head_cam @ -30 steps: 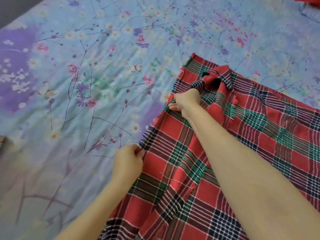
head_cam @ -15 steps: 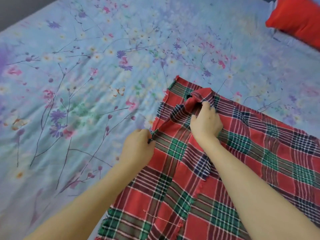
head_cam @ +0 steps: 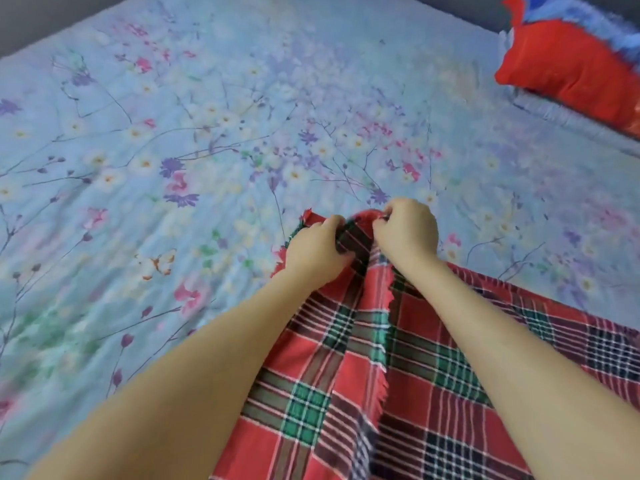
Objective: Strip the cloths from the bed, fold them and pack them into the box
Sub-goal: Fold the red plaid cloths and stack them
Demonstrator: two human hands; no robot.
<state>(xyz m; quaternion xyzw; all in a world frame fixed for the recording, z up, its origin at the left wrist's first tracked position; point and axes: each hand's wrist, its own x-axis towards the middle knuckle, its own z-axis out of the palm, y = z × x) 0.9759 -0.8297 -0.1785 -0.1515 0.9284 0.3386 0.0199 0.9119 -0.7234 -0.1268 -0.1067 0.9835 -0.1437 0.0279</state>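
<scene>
Most of the view is taken up by a bed sheet (head_cam: 207, 150), pale blue and printed with white, pink and purple flowers, thin dark twigs and a butterfly (head_cam: 157, 263). It is spread flat over the bed. Dark grey strips are seen beyond the bed's far edge at both upper corners; whether they are wall or floor cannot be told.

Toward the far right corner of the bed a red pillow (head_cam: 571, 74) is laid. A blue fringed cloth (head_cam: 581, 15) is seen just behind it, blurred.

A plaid cloth (head_cam: 433, 393), red with green, navy and white checks and frayed edges, is spread over the near right part of the bed. Its far corner is gathered into a bunch near the bed's middle, and that bunch is held by both hands, close together. The grip of the left hand (head_cam: 318, 251) is curled round a dark green and navy fold. The grip of the right hand (head_cam: 405, 233) is pinched on the red edge of the bunch. A frayed flap of the cloth is seen between the two bare forearms, by which part of the plaid is hidden.
</scene>
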